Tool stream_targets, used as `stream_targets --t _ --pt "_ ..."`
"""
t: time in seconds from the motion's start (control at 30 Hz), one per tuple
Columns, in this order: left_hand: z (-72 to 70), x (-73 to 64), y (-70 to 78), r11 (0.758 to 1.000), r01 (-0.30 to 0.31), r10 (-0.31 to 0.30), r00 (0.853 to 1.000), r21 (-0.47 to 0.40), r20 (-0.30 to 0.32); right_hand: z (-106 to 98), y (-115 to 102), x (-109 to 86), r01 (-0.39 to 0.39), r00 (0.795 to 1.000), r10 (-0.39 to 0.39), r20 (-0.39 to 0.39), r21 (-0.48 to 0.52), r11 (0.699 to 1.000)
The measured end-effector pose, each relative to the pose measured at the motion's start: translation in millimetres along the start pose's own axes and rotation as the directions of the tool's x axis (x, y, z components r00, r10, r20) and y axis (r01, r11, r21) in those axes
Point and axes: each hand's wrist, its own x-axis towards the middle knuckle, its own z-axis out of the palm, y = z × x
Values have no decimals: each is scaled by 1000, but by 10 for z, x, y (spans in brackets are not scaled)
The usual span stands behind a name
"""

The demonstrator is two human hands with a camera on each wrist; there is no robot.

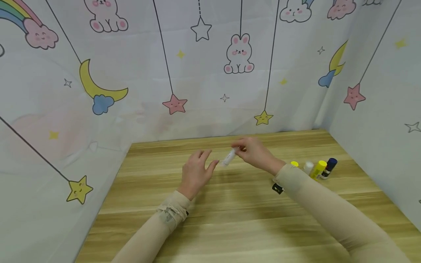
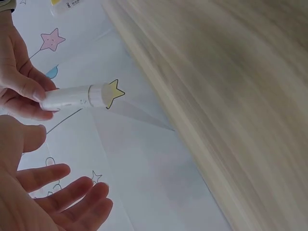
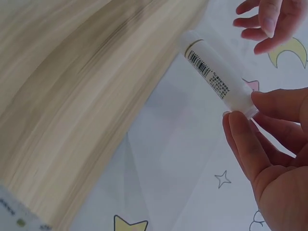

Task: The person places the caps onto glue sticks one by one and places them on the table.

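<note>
A white glue stick (image 1: 229, 157) is held slantwise above the wooden table by my right hand (image 1: 255, 151). In the right wrist view, thumb and fingertips pinch the glue stick (image 3: 219, 72) at one end, and a barcode and small print show on its side. Its other end, with a pale cap, points away from that hand. Just to the left, my left hand (image 1: 196, 173) hovers with fingers spread and its thumb near the capped end. In the left wrist view, nothing lies in the left hand (image 2: 62, 197), beside the glue stick (image 2: 72, 97).
On the right of the table (image 1: 230, 226) stand a yellow glue stick (image 1: 318, 170), a dark-capped tube (image 1: 329, 168), a white-topped tube (image 1: 308, 167) and a yellow-topped one (image 1: 294, 164). A small black object (image 1: 278, 188) lies by the right wrist. Patterned curtains (image 1: 204, 80) hang behind.
</note>
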Motion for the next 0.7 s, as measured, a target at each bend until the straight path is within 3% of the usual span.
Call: stream_targets --t 0.7 --pt "-1 44 -25 998 59 -60 995 5 80 -243 244 -248 25 988 6 153 -198 980"
